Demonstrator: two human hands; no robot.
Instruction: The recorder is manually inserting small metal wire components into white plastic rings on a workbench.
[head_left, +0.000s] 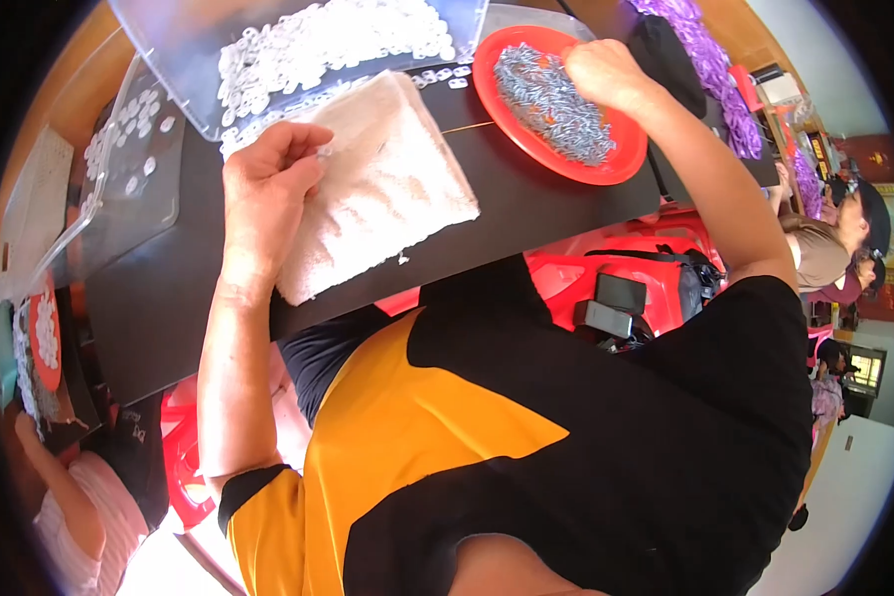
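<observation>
My left hand (268,189) is over the left edge of a folded off-white cloth (387,189), thumb and fingers pinched together. Something small and pale shows at the fingertips, too small to name. At the right, my right hand (608,74) reaches over the rim of a red plate (621,164). Its fingers are curled closed near the heap of small silver screw-like pieces (556,104), mixed with a few orange bits; whatever the fingertips hold is hidden. Beyond the cloth, a clear plastic bin (184,74) contains many small white plastic parts (328,45).
Loose white parts lie on the dark table (149,328) by the bin. Another clear container (119,214) is at the left, near a person (79,517) beside another red plate (46,333). Purple shreds (735,99) are at far right. Phones (606,318) rest on a red stool (566,283).
</observation>
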